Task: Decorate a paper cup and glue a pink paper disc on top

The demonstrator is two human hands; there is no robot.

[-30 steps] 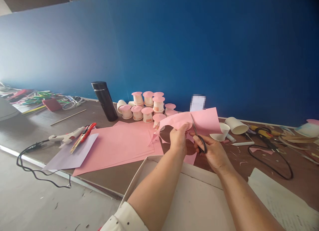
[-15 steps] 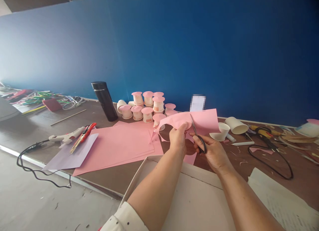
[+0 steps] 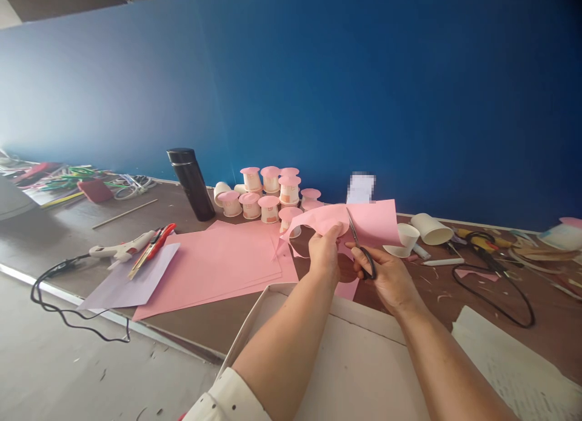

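Note:
My left hand (image 3: 325,249) pinches a sheet of pink paper (image 3: 375,221) whose left part is cut into a curved edge. In my right hand (image 3: 384,272) is a pair of scissors (image 3: 364,254) with dark handles, fingers closed round them. The blades point up and away and lie against the paper, just right of my left thumb. Behind the paper stand several small paper cups (image 3: 290,192) topped with pink discs, some of them partly hidden. A stack of pink sheets (image 3: 218,263) lies to the left of my left hand.
On the left are a glue gun (image 3: 120,248), a red utility knife (image 3: 150,248) on lilac paper (image 3: 131,285), and a black bottle (image 3: 191,185). White cups (image 3: 431,228) and a black cable (image 3: 522,294) lie on the right. A white box (image 3: 359,360) sits beneath my forearms.
The pink paper's right end has dipped very slightly. Both hands and the scissors stay almost where they were.

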